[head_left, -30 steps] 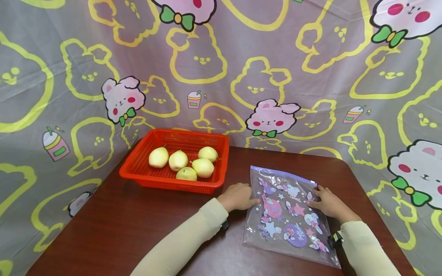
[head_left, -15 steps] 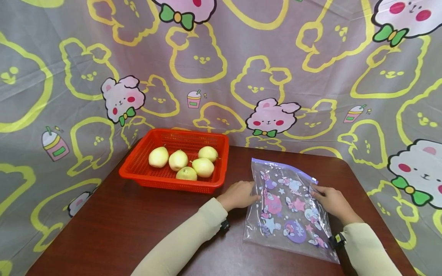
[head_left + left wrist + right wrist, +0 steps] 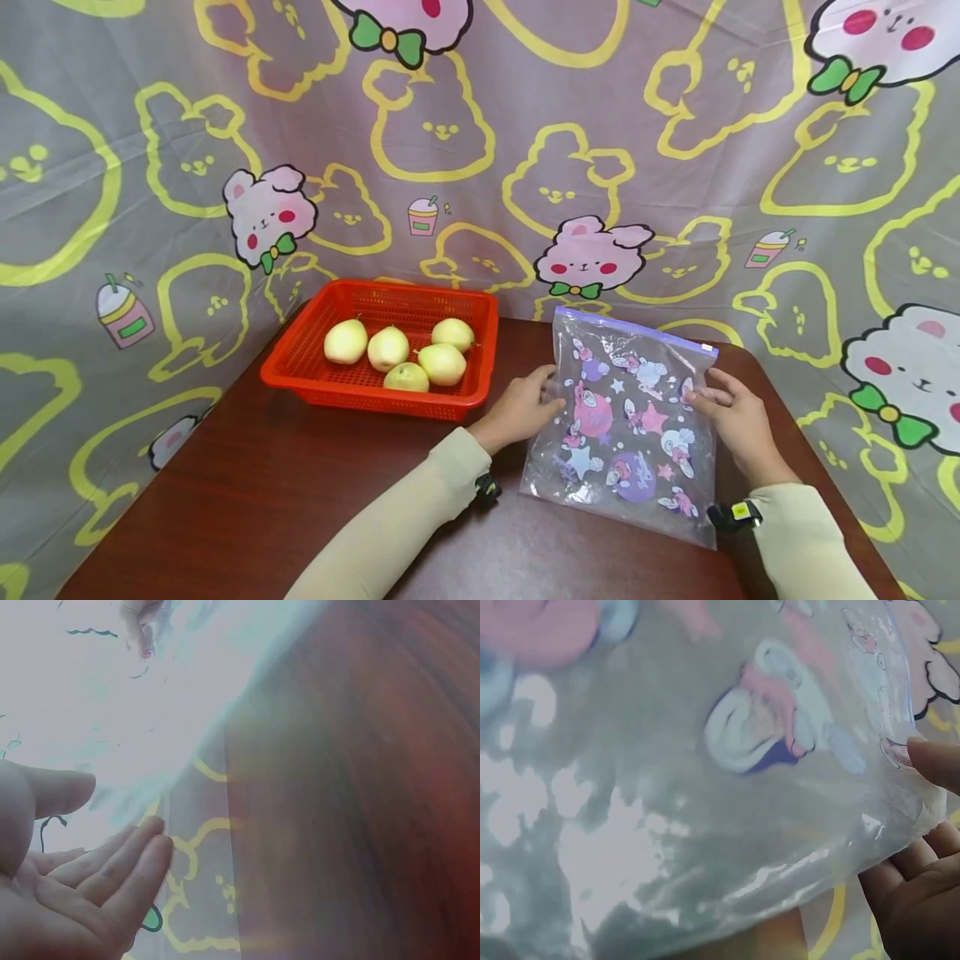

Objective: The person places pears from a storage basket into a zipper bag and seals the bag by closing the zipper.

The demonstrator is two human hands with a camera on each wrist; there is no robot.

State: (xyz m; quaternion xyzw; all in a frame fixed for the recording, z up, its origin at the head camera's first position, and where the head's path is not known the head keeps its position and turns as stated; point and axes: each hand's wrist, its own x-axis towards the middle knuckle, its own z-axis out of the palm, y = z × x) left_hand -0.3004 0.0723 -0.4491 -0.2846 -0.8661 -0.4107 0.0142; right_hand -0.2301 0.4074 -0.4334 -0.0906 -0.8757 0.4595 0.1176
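Observation:
A clear zip bag point(image 3: 630, 425) printed with pink and purple cartoon rabbits and stars stands tilted up between the two hands. Its purple zip strip point(image 3: 637, 329) runs along the top, with a white slider at the right end. The left hand point(image 3: 521, 408) holds the bag's left edge, thumb over the front and fingers behind. In the left wrist view the left hand's thumb and fingers stand apart around the glare-washed plastic. At the right edge, the right hand point(image 3: 742, 425) pinches the bag; the right wrist view shows its thumb point(image 3: 936, 761) in front and fingers below.
A red plastic basket point(image 3: 375, 398) with several pale yellow pears point(image 3: 441, 364) stands left of the bag on the dark wood table point(image 3: 300, 492). A grey cartoon-print cloth point(image 3: 450, 108) hangs behind and along the sides.
The bag, almost flat on the table a second ago, has tilted up, its zip edge rising towards the cloth. Both hands have risen with its side edges.

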